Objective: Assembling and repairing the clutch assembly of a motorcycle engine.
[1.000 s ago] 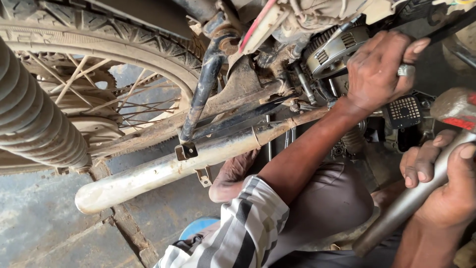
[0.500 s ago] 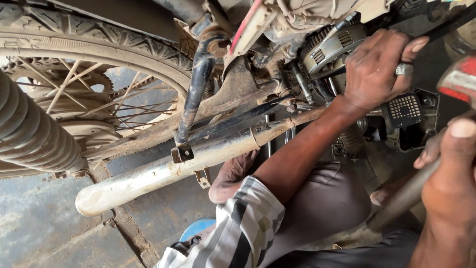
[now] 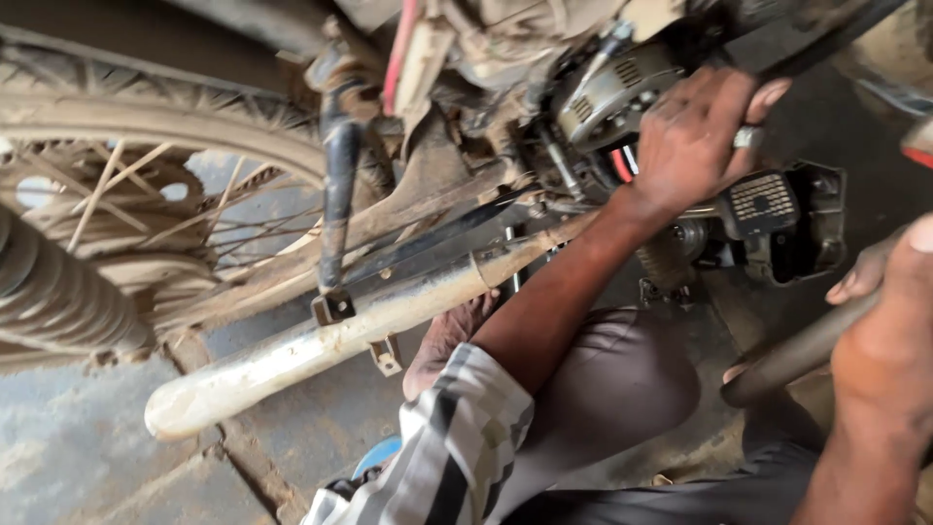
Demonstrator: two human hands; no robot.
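Nearest the camera, at the right edge of the view, the person's right hand (image 3: 889,331) is clamped round a dark metal bar (image 3: 797,352), whose blunt end points down and left above the knee; a further finger (image 3: 860,277) rests on the bar, but whose hand it belongs to cannot be told. The left arm, in a striped sleeve (image 3: 447,447), reaches up from the lower middle, and the left hand (image 3: 695,136), a ring on one finger, lies spread with fingers apart against the motorcycle engine (image 3: 622,92), pressing on the casing rather than gripping it. Just beside that hand, to the right, sits a finned black engine cover (image 3: 768,204). Room here is tight: pipes, cables and the frame crowd the hand on every side. A dusty exhaust silencer (image 3: 321,350) runs from the engine down to the left, with open floor under its tip. Behind it stand the rear shock absorber (image 3: 335,175) and the spoked rear wheel (image 3: 117,185). The floor (image 3: 68,476) is cracked grey concrete.
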